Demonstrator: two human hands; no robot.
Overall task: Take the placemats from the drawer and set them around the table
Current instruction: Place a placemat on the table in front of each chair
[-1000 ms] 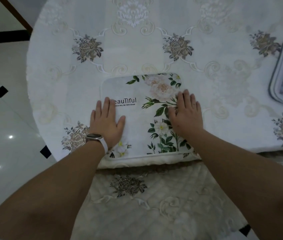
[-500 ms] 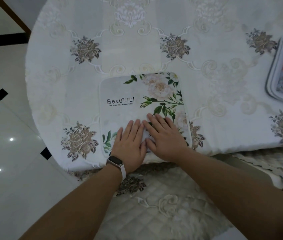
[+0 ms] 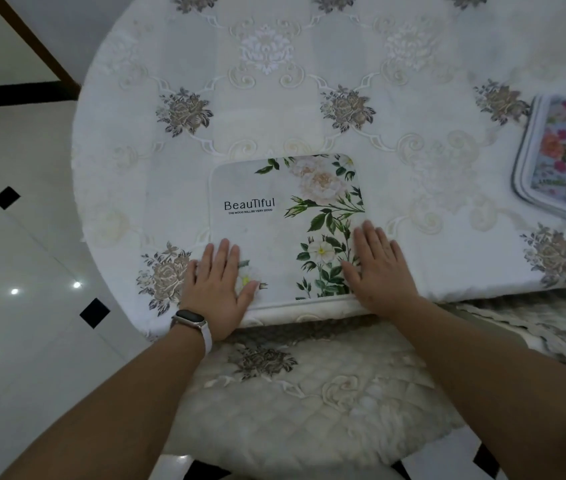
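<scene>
A white placemat (image 3: 274, 233) printed with green leaves, pale flowers and the word "BeauTiful" lies flat at the near edge of the round table (image 3: 309, 109). My left hand (image 3: 217, 287), with a watch on the wrist, presses flat on its near left corner. My right hand (image 3: 378, 268) presses flat on its near right corner. Both hands have their fingers spread and grip nothing. A stack of placemats (image 3: 565, 161) with bright red and orange flowers and grey borders lies at the table's right edge, partly cut off by the frame.
A white embroidered cloth covers the table. A quilted cream chair seat (image 3: 309, 403) is tucked under the table's near edge, between my arms. Glossy white floor tiles (image 3: 21, 258) with small black squares spread to the left.
My hands were together at the middle of the placemat's near edge half a second ago. They have slid apart to its two near corners. The placemat lies where it was.
</scene>
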